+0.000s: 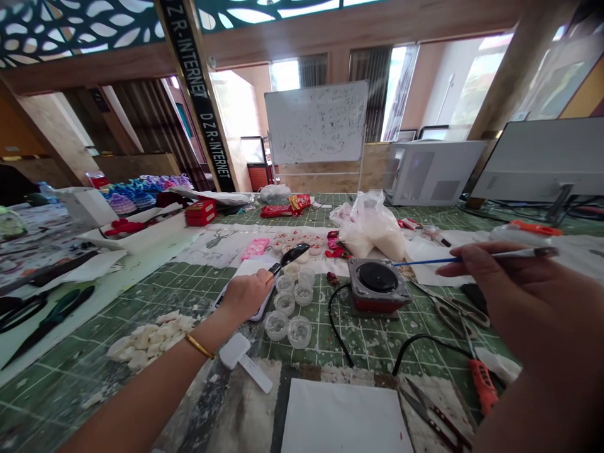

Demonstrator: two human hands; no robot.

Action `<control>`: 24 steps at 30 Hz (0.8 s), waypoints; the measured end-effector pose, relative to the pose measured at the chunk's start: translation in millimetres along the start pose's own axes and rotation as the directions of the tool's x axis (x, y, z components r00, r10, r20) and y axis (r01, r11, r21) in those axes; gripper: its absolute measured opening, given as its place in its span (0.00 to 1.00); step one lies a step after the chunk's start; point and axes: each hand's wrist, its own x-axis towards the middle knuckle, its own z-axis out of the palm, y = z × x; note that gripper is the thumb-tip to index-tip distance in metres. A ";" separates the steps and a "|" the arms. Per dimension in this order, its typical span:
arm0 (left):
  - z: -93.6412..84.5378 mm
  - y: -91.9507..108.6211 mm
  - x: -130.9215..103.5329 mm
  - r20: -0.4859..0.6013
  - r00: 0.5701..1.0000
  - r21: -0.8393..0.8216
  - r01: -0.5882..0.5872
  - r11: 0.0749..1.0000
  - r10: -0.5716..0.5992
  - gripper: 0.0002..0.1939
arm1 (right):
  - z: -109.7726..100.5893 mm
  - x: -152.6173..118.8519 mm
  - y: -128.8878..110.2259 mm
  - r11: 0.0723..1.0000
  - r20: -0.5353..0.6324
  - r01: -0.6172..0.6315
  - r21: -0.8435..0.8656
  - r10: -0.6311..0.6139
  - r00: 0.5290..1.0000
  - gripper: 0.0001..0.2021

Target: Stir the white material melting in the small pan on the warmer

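Observation:
My left hand (248, 293) is closed round the handle of a black spoon (296, 253), its bowl raised over small clear cups (285, 303). A phone-like flat object (259, 309) lies partly under that hand. My right hand (500, 277) grips a thin brush (514, 253), whose blue shaft reaches left toward a small hotplate (377, 277) with a round black top. Beside the cups are a pink mold (255, 249) and round pieces with red bits (295, 238). White chunks (151, 340) are piled left of my left forearm.
White paper (346, 418) and scissors (434, 412) lie at the front. Black cables cross the green mat (189, 283). An orange-handled tool (482, 384) and more scissors (460, 313) sit right. Behind are plastic bags (370, 229), a red box (201, 212) and a monitor (538, 157).

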 end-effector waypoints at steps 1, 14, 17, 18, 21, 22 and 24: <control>0.7 -0.8 -0.3 -0.040 0.998 0.140 -0.034 0.990 0.040 0.18 | -0.8 -1.1 -1.1 1.000 0.009 0.005 -0.004 -0.005 1.000 0.16; -0.1 -4.1 -4.5 -0.101 0.962 0.532 -0.162 0.831 0.252 0.20 | 3.0 9.5 16.4 0.985 -0.024 0.168 -0.033 -0.169 0.985 0.16; -0.2 -5.3 -5.2 -0.111 0.955 0.553 -0.172 0.815 0.276 0.20 | 2.7 9.1 16.8 0.985 -0.029 0.167 -0.034 -0.168 0.985 0.16; -0.1 -5.7 -5.2 -0.119 0.952 0.561 -0.170 0.810 0.283 0.20 | 2.5 8.8 16.8 0.985 -0.030 0.171 -0.033 -0.172 0.985 0.16; 0.8 -6.5 -4.9 -0.145 0.944 0.579 -0.161 0.799 0.295 0.20 | 2.1 8.0 15.7 0.985 -0.021 0.174 -0.008 -0.174 0.985 0.16; 1.1 -6.6 -4.7 -0.152 0.942 0.583 -0.159 0.797 0.299 0.20 | 2.0 7.6 14.9 0.987 -0.009 0.164 0.002 -0.164 0.986 0.16; 1.7 -6.5 -4.6 -0.156 0.939 0.588 -0.162 0.792 0.307 0.20 | 2.0 7.2 13.1 0.991 0.015 0.137 0.009 -0.137 0.990 0.17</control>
